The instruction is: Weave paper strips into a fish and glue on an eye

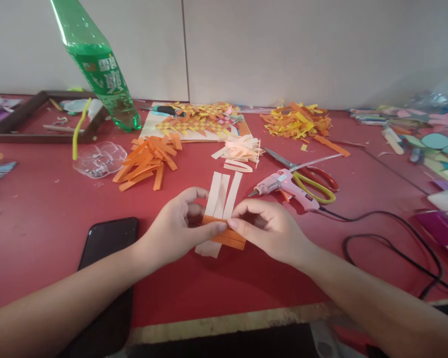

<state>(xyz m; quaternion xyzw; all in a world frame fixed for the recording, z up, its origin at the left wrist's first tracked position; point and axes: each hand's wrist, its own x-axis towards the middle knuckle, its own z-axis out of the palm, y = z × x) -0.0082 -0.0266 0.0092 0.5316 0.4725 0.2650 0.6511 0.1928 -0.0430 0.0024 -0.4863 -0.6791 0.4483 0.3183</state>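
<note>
Between my two hands is a small piece of woven paper strips (227, 237), pale cream strips crossed by orange ones. The cream ends (217, 195) stick out upward, away from me, and a short end shows below. My left hand (182, 226) pinches the weave from the left, its thumb lying on the orange strips. From the right, my right hand (267, 228) grips it with thumb and fingers, the thumb tip close to the left one. Fingers behind the paper are partly hidden. Just beyond lie a pile of cream strips (242, 148) and a pile of orange strips (149, 159).
A pink glue gun (283, 186) with a black cord and scissors (317, 186) lie right. A phone (108, 243) sits under my left forearm. Farther back are a green bottle (100, 74), a clear flower-shaped dish (100, 159), a dark frame (18, 117) and yellow-orange paper scraps (296, 121).
</note>
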